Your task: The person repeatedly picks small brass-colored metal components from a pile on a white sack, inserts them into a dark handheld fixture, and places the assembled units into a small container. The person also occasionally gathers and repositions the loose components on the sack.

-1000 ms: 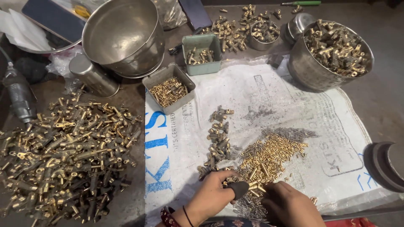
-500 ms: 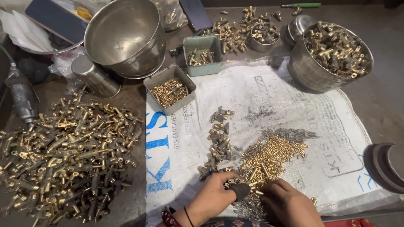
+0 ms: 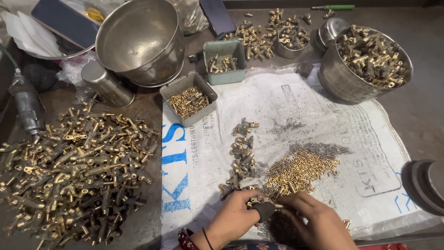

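Observation:
My left hand (image 3: 232,217) and my right hand (image 3: 314,222) meet at the near edge of a white printed sack (image 3: 296,115). Between their fingertips sits a small dark and brass fitting (image 3: 260,203); both hands pinch it. Just beyond the hands lies a heap of small brass pins (image 3: 300,169). A row of brass fittings (image 3: 243,153) runs up the sack to the left of it. A patch of thin grey springs (image 3: 319,149) lies above the pins.
A large pile of brass fittings (image 3: 69,171) covers the table at left. Grey trays (image 3: 188,97) (image 3: 225,60) hold small parts. An empty steel bowl (image 3: 138,41), a steel cup (image 3: 106,83), a steel pot (image 3: 367,62) full of fittings, and a power tool (image 3: 25,104) stand around.
Both hands stay together on the small fitting with only slight finger movement. Nothing else on the table has moved.

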